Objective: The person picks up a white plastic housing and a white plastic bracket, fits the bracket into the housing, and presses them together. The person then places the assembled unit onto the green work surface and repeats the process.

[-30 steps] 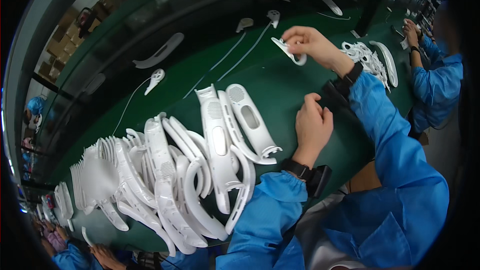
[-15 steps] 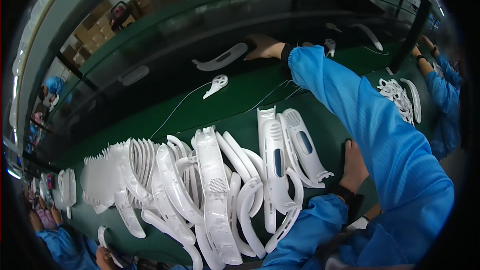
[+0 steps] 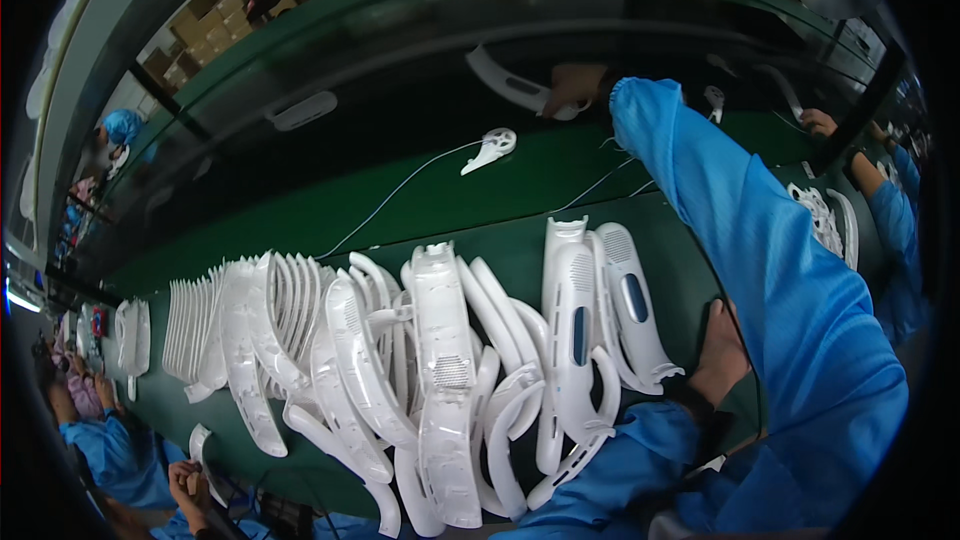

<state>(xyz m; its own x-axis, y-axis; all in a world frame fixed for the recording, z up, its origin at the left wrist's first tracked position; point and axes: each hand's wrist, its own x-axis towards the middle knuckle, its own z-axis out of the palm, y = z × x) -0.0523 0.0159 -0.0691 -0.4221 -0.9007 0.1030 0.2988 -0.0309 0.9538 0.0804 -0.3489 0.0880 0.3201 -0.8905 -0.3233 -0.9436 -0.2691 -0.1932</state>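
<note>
— We see the right hand (image 3: 572, 90) now closed around a curved white plastic shell (image 3: 505, 83) on the dark conveyor belt (image 3: 400, 110), reached farther than before.

— And the left hand (image 3: 722, 345) lies flat, fingers relaxed and empty, on the green bench (image 3: 440, 200) beside piled white shells (image 3: 420, 360).

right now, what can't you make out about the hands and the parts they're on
- Head view: right hand fingers, wrapped behind the curved white plastic shell on the dark belt; grip unclear.
- Left hand palm, flat on the green table; nothing visible under it.
- Right forearm, covered by the blue sleeve.
</note>
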